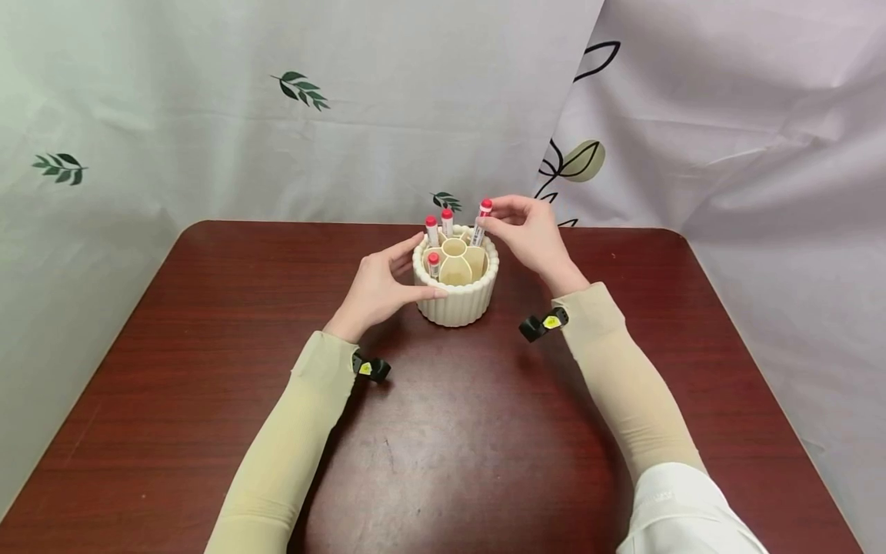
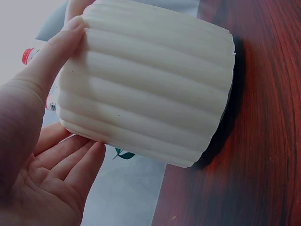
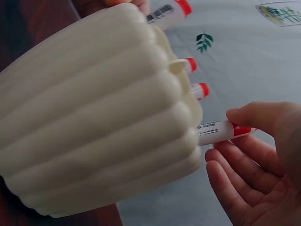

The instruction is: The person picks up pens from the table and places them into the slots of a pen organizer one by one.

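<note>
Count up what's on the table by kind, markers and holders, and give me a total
Red-capped markers: 4
Cream ribbed holder: 1
Total: 5

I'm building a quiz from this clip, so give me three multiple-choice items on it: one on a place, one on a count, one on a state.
1. Where does the ribbed holder stand?
A. on the table
B. on a shelf
C. on the floor

2. How many red-capped markers show in the head view?
A. two
B. four
C. six

3. What does the right hand do?
A. lies flat
B. pinches a marker by its cap end
C. grips the holder's base

Answers:
1 A, the holder sits on dark wood.
2 B, four red caps stand in it.
3 B, fingertips close on the cap, while the left hand touches the holder.
</note>
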A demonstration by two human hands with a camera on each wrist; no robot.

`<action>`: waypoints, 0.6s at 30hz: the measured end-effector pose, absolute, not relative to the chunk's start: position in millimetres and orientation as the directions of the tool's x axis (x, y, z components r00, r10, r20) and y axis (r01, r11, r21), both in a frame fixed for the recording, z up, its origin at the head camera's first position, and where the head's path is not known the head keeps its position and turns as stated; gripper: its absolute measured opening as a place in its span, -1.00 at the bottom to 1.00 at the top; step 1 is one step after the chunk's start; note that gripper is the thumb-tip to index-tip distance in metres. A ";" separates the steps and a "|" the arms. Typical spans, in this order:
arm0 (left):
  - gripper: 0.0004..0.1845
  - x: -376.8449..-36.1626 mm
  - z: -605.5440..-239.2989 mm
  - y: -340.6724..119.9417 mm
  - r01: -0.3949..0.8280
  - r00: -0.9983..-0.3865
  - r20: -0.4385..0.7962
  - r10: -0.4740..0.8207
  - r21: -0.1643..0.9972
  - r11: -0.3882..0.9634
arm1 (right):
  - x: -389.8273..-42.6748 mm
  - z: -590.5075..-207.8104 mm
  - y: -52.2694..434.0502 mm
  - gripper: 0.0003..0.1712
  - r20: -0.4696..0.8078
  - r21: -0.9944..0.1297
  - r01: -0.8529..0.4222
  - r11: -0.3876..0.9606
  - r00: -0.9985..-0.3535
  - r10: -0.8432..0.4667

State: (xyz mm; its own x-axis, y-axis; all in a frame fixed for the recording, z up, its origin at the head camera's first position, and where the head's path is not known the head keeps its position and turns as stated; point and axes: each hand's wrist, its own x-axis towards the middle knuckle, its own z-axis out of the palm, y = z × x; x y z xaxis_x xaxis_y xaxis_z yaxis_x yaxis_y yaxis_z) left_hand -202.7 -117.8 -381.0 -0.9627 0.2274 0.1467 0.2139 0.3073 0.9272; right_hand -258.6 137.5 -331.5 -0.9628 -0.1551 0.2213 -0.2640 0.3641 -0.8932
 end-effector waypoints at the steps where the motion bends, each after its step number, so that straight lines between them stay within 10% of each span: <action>1: 0.04 -203.1 -382.0 -118.0 0.218 -0.962 0.152 0.228 0.927 0.305 | -258.4 -332.7 137.3 -0.64 0.221 -0.891 -0.267 0.368 -0.962 -0.161; 18: 0.08 -199.9 -387.1 -119.1 0.235 -0.958 0.167 0.231 0.923 0.306 | -256.9 -345.4 142.6 -0.69 0.231 -0.870 -0.301 0.390 -0.948 -0.218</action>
